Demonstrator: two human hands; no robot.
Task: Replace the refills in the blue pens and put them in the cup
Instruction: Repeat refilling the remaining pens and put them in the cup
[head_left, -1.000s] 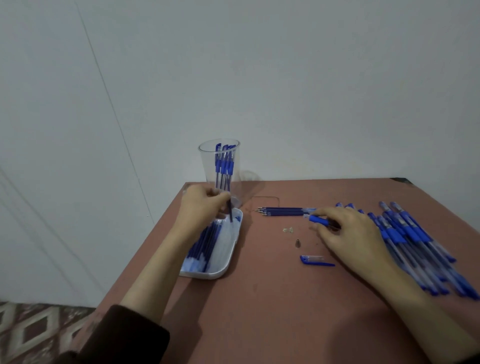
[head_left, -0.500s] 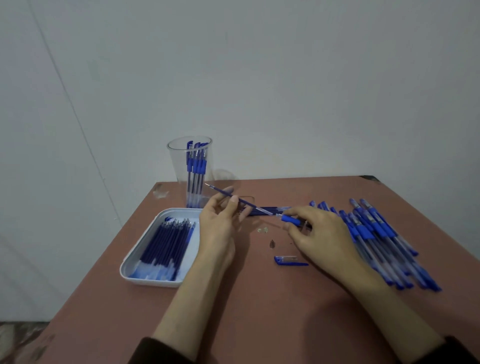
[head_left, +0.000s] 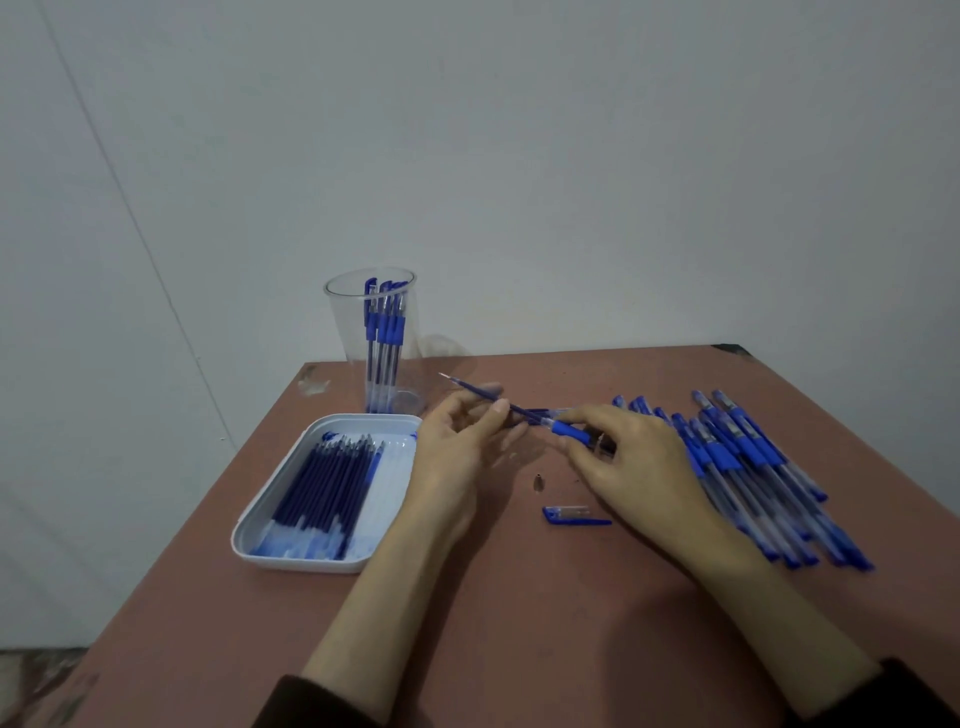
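Off the tray (head_left: 397, 470), left hand (head_left: 447, 454) pinches refill (head_left: 471, 389); right hand (head_left: 641, 467) grips pen (head_left: 569, 430) above reddish table (head_left: 519, 623).

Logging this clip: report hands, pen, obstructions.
Left hand pinches refill, one end at pen barrel. Right hand grips that barrel. Cap and tip loose on table, nothing blocking cup.

The right hand (head_left: 634, 467) hides the rear of the clear blue-gripped pen barrel (head_left: 569, 430) it grips. The fingers (head_left: 493, 413) of the left hand (head_left: 452, 452), pinching the thin dark-blue refill (head_left: 470, 387), are blurred. A dark speck (head_left: 538, 483) on the reddish-brown desk (head_left: 545, 623) is too small to identify.
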